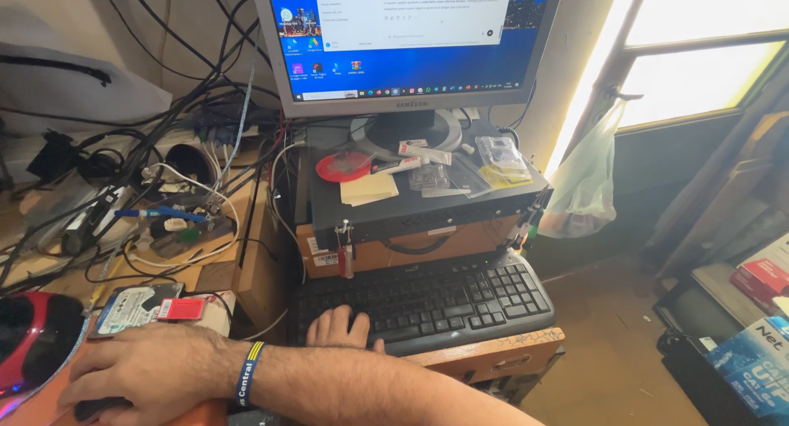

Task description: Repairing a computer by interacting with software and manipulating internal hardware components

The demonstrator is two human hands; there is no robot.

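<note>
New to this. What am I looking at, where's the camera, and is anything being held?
There is no machine here: a person works with bare hands, and the single picture comes from a camera worn on their head, looking down at a cluttered desk. The right hand, with a blue and yellow wristband, reaches across and rests on a dark mouse. The left hand lies flat on a black keyboard. Nothing is lifted. Behind the keyboard, a black box carries a monitor, a red disc and small packets. To the left are tangled cables and a bare hard drive. A plastic bag hangs by the window.
</note>
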